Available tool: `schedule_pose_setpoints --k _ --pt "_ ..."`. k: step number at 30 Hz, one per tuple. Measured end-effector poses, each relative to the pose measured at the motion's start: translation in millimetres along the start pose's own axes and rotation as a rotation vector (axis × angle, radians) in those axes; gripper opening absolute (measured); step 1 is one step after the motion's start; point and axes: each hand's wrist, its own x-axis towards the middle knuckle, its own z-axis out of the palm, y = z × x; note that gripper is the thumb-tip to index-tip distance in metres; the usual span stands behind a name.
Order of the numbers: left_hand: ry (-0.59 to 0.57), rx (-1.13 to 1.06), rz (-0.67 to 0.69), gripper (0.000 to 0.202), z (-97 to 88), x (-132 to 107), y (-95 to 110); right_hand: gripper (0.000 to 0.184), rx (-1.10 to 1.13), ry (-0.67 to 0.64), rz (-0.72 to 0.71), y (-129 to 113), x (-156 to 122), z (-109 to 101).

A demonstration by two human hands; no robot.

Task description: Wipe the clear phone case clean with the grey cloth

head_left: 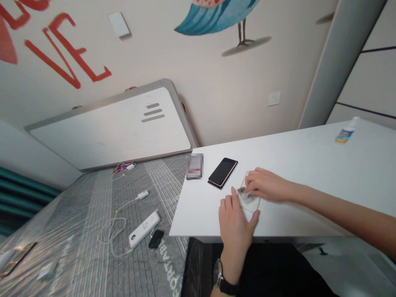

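On the white table [309,173] both my hands rest on a clear phone case [251,203]. My left hand [235,218], with a watch on its wrist, lies on the case's near edge with fingers curled against it. My right hand [266,185] presses on the case from above, fingers closed on a small dark thing I cannot make out. A black phone [222,172] lies screen up just left of the case. A small blurred card or box [194,166] sits near the table's left corner.
A small spray bottle [346,132] stands at the table's far right. Left of the table a plastic-wrapped mattress [77,231] carries a white power bank [144,229], white cables [114,231], a small black device [156,239] and a charger [142,194]. A white headboard [117,128] leans on the wall.
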Motion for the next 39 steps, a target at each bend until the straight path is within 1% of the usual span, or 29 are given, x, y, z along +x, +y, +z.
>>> schedule_pose_setpoints --k 2,3,6,7,10,11,15,19,23,27,30,31,34,38,39 --pt "-0.003 0.002 -0.015 0.089 -0.2 0 0 0.018 -0.026 0.034 0.058 -2 2 0" --pt "-0.003 0.000 -0.017 0.089 0.0 0 0 0.019 -0.036 0.041 0.061 -3 2 0" --pt "0.011 -0.009 -0.003 0.088 1.3 0 0 0.019 -0.014 0.013 -0.024 -5 0 2" --pt "0.021 -0.006 0.003 0.088 1.8 0 -1 0.019 -0.011 0.017 -0.027 -5 -2 2" --pt "0.047 0.020 0.001 0.088 3.2 0 -2 0.023 -0.036 0.078 0.059 -1 -4 2" --pt "0.051 0.025 0.002 0.088 3.5 0 -2 0.023 -0.041 0.086 0.068 0 -4 2" --pt "0.048 0.022 0.023 0.088 3.5 -1 -3 0.020 0.000 0.047 -0.020 2 -6 3" --pt "0.034 0.028 0.009 0.089 1.1 -1 -2 0.027 -0.002 0.104 0.062 7 -7 6" --pt "0.018 0.015 0.016 0.089 -0.2 0 -1 0.025 0.036 0.062 -0.046 5 -8 10" --pt "0.044 0.042 0.017 0.089 1.0 0 -2 0.028 0.012 0.104 0.014 2 -5 10" --pt "0.055 0.024 0.034 0.089 2.0 -1 -3 0.028 0.044 0.054 -0.053 1 -4 10" --pt "0.058 0.023 0.039 0.089 2.1 -1 -3 0.027 0.052 0.048 -0.051 2 -4 9" --pt "0.057 0.034 0.030 0.089 1.7 -1 -4 0.030 0.049 0.069 0.028 8 -6 4" --pt "0.050 0.025 0.027 0.092 1.4 -1 -3 0.029 0.079 -0.001 -0.026 14 -10 -2" --pt "0.054 0.026 0.025 0.091 1.5 -1 -3 0.029 0.079 -0.004 -0.017 14 -11 -3"
